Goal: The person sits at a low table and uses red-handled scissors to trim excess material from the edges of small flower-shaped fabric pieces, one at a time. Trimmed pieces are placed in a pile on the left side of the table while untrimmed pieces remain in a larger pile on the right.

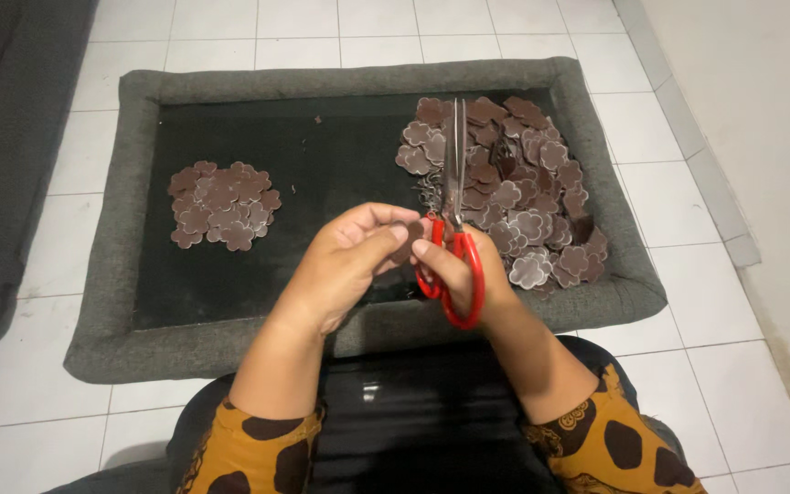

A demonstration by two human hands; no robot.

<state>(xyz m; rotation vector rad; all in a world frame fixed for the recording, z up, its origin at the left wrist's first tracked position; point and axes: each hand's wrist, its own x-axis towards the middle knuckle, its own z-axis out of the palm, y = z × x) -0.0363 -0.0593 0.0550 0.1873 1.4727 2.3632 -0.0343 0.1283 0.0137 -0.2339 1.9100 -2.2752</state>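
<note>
Brown flower piece (405,245) looked thin, light and floppy; left hand (349,261) pinched its edge, right hand (454,270) was closed around the red scissors (454,220).

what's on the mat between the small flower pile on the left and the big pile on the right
In the head view, mostly bare black mat separates the small pile from the big pile; only a tiny brown scrap lies near the far edge.

scissors (454,215): red-handled, with long steel blades pointed away from the person; gripped by the handles, blades seen closed or nearly so, held above the mat's near edge.
brown piece (406,245): small, dark brown, flat; pinched beside the scissor handles, mostly hidden by fingers.
</note>
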